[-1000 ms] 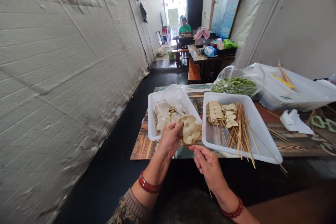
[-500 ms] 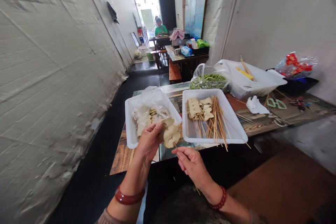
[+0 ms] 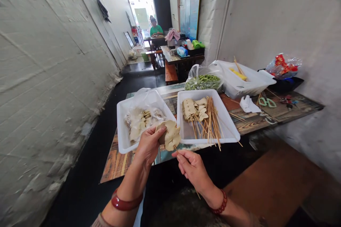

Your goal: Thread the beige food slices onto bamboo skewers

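Note:
My left hand (image 3: 149, 144) pinches a folded beige sheet, tofu skin by its look (image 3: 172, 135), above the front edge of the left tray. A thin bamboo skewer (image 3: 176, 149) runs into the tofu skin, and my right hand (image 3: 193, 166) grips it between thumb and fingers; its tail sticks out below that hand. The left white tray (image 3: 121, 138) holds more beige sheets (image 3: 146, 115), partly covered by a clear plastic bag. In the right white tray (image 3: 234, 136) lie finished-looking tofu skewers (image 3: 189, 109) beside a bundle of bare bamboo skewers (image 3: 213, 120).
Behind the trays are a bag of green vegetables (image 3: 205, 82) and a white bin (image 3: 245, 84). Crumpled tissue (image 3: 249, 105), green-handled scissors (image 3: 267, 102) and a red plastic bag (image 3: 283, 65) are at the right. Far back, a person in green (image 3: 156, 30) sits at a table.
The view has turned slightly right, so the scene sits further left. The tofu skin stays between my hands on the skewer, its folds tilted a little differently.

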Available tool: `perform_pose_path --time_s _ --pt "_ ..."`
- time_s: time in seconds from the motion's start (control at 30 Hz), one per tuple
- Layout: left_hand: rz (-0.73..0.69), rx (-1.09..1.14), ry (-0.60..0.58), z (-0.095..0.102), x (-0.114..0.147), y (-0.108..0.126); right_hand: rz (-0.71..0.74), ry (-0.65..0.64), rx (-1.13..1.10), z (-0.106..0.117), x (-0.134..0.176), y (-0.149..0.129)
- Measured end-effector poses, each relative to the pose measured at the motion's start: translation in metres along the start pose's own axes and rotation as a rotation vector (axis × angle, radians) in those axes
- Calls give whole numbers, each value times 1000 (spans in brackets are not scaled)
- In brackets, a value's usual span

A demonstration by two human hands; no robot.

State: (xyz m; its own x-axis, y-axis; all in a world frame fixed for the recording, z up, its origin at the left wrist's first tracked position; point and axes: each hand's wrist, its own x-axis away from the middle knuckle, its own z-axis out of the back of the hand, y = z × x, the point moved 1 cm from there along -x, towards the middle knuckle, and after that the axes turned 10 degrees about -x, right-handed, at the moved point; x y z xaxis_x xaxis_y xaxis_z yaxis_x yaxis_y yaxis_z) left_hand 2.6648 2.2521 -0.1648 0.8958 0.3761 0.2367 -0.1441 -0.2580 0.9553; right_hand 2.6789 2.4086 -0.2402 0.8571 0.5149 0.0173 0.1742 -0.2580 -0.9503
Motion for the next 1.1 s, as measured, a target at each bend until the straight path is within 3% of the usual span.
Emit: perform_pose_path --time_s 0.37,0.5,0.63,0.8,0.83,0.93,0.97,1.1 --pt "25 64 -47 -4 -24 6 -45 -14 -50 7 -25 -18" --pt "54 127 -134 -4 -28 6 -38 -41 13 9 -32 -25" --pt "99 137 -159 1 -31 6 -8 -169 174 8 -25 -41" --pt "99 162 -59 23 -36 15 51 -408 551 30 15 -96" --pt "109 169 -50 28 -37 16 86 -357 566 41 20 -108" --pt "124 203 -44 39 -40 17 240 56 784 77 9 -136" --pt "122 217 -46 42 -41 16 245 133 889 88 -4 -141" --pt "125 257 -88 48 -46 12 199 94 1272 107 -68 -133"
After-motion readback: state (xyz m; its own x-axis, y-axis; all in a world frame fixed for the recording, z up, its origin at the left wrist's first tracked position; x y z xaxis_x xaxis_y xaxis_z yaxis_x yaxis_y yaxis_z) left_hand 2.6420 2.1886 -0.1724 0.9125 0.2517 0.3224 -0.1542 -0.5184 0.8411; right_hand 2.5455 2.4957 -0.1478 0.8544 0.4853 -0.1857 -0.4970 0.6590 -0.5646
